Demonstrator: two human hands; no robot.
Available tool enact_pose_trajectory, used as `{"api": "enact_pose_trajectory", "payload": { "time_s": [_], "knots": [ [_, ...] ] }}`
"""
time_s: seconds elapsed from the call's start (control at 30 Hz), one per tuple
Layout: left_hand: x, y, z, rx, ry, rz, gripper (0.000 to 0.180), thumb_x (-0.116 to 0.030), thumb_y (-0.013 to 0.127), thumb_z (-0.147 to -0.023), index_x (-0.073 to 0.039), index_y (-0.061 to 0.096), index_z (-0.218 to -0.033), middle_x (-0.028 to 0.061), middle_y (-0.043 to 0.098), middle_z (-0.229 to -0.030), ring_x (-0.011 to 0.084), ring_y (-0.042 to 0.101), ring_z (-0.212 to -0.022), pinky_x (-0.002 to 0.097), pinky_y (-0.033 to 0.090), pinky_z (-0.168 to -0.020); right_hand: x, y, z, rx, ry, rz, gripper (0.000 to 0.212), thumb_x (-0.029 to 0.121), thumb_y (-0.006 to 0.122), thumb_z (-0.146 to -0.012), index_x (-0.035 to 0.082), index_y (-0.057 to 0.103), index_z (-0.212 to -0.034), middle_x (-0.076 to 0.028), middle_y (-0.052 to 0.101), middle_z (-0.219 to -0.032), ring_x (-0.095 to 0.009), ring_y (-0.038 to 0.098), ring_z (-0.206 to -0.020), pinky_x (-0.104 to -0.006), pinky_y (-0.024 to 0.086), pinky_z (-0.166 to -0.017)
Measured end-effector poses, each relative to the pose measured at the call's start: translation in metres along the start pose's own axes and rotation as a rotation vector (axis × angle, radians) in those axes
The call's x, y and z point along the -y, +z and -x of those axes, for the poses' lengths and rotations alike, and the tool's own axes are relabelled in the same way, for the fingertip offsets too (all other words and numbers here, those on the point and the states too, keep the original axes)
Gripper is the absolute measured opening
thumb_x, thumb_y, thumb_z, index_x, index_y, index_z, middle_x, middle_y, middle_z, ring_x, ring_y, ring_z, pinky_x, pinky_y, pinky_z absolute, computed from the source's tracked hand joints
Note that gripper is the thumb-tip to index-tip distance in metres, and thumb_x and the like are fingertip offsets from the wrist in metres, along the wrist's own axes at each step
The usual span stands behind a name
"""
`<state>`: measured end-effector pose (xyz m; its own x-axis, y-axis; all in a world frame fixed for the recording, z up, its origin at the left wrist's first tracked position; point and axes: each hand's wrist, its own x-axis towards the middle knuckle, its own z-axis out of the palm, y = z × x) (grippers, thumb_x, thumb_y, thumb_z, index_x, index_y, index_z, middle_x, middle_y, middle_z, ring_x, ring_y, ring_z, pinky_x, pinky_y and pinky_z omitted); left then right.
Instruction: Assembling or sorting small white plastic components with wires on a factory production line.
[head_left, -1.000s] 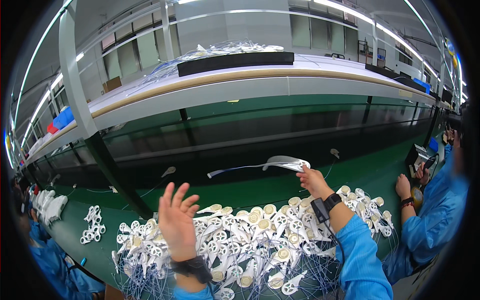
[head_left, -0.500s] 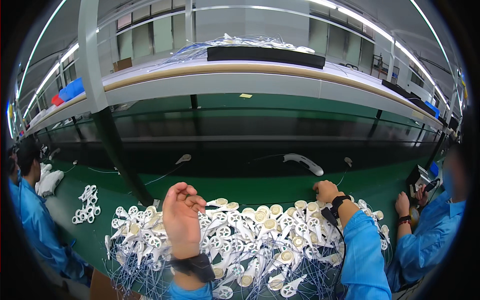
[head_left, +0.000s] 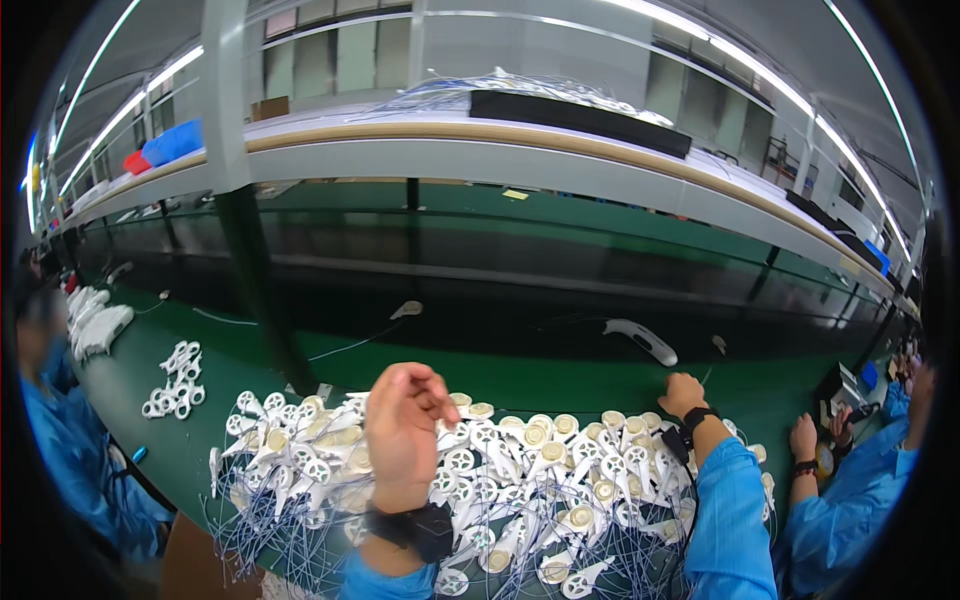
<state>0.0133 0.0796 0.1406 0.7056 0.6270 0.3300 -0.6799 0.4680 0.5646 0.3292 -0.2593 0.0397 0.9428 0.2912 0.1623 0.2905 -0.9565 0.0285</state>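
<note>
My left hand [head_left: 405, 430] is raised above the left-middle of a pile of white plastic parts [head_left: 520, 470]. Its palm shows empty, with the fingers loosely curled and apart. My right hand [head_left: 682, 395] is at the pile's far right edge, back upward and fingers curled down; whatever lies under the fingertips is hidden. Many parts in the pile have a round spoked or cream-coloured disc end and a tapering arm. Thin blue-grey wires [head_left: 290, 540] spread from the pile's near side. A dark band [head_left: 410, 530] circles my left wrist, and another [head_left: 697, 418] with a cable circles the right.
Beyond the pile runs a dark belt [head_left: 500, 330] carrying a curved white casing [head_left: 642, 341] and a wired disc part [head_left: 407, 309]. A dark green post [head_left: 255, 290] rises at left, supporting an overhead shelf [head_left: 450, 150]. Small white frames [head_left: 178, 380] lie left. Co-workers in blue sit on both sides.
The whole view has swung left, so the scene sits further right in the picture. My left hand has shifted slightly right over the pile. My right hand keeps its curled posture at the far edge.
</note>
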Motion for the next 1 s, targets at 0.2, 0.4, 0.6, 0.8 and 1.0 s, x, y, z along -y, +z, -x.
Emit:
{"api": "enact_pose_trajectory", "payload": {
  "time_s": [0.2, 0.4, 0.6, 0.8, 1.0],
  "knots": [
    [0.003, 0.012, 0.012, 0.202, -0.122, -0.108, 0.024, -0.021, 0.050, -0.097, 0.001, 0.060, -0.095, 0.0104, 0.061, -0.072, 0.0190, 0.060, -0.060, 0.0292, 0.050, -0.056, -0.034, 0.028, -0.017, 0.138, 0.174, 0.096, 0.030, 0.016, 0.076, -0.068, 0.003, 0.069, -0.094, -0.020, 0.067, -0.104, -0.035, 0.064, -0.102, -0.0418, 0.054, -0.086],
    [0.017, 0.016, 0.007, 0.353, -0.223, -0.209, 0.021, -0.019, 0.052, -0.097, 0.000, 0.061, -0.098, 0.0045, 0.062, -0.074, 0.0104, 0.059, -0.062, 0.0226, 0.047, -0.056, -0.070, 0.039, -0.027, -0.150, 0.265, -0.097, 0.021, 0.011, 0.073, -0.071, 0.000, 0.068, -0.087, -0.021, 0.068, -0.091, -0.040, 0.066, -0.089, -0.0444, 0.055, -0.077],
    [0.020, 0.020, 0.012, 0.396, -0.274, -0.218, 0.017, -0.017, 0.055, -0.096, -0.001, 0.060, -0.097, 0.0022, 0.059, -0.070, 0.0057, 0.054, -0.058, 0.0192, 0.043, -0.052, -0.147, 0.052, -0.096, -0.381, 0.208, -1.202, 0.011, 0.013, 0.066, -0.085, 0.003, 0.066, -0.090, -0.002, 0.060, -0.069, -0.012, 0.057, -0.057, -0.0248, 0.043, -0.047],
    [0.024, 0.027, 0.013, 0.421, -0.271, -0.258, 0.015, -0.015, 0.057, -0.095, 0.000, 0.058, -0.093, 0.0018, 0.058, -0.069, 0.0044, 0.050, -0.053, 0.0182, 0.041, -0.049, -0.164, -0.037, -0.080, -0.554, 0.035, -1.639, 0.031, 0.021, 0.063, -0.092, 0.005, 0.060, -0.118, -0.002, 0.064, -0.101, -0.007, 0.055, -0.081, -0.0219, 0.046, -0.076],
    [0.021, 0.030, 0.018, 0.484, -0.237, -0.349, 0.017, -0.017, 0.060, -0.093, -0.001, 0.059, -0.090, -0.0004, 0.057, -0.069, 0.0028, 0.050, -0.058, 0.0183, 0.040, -0.051, -0.093, -0.123, -0.012, -0.508, -0.168, -1.676, 0.042, 0.024, 0.059, -0.095, 0.004, 0.052, -0.131, -0.003, 0.061, -0.116, -0.008, 0.057, -0.097, -0.0225, 0.043, -0.086]
  ]
}}
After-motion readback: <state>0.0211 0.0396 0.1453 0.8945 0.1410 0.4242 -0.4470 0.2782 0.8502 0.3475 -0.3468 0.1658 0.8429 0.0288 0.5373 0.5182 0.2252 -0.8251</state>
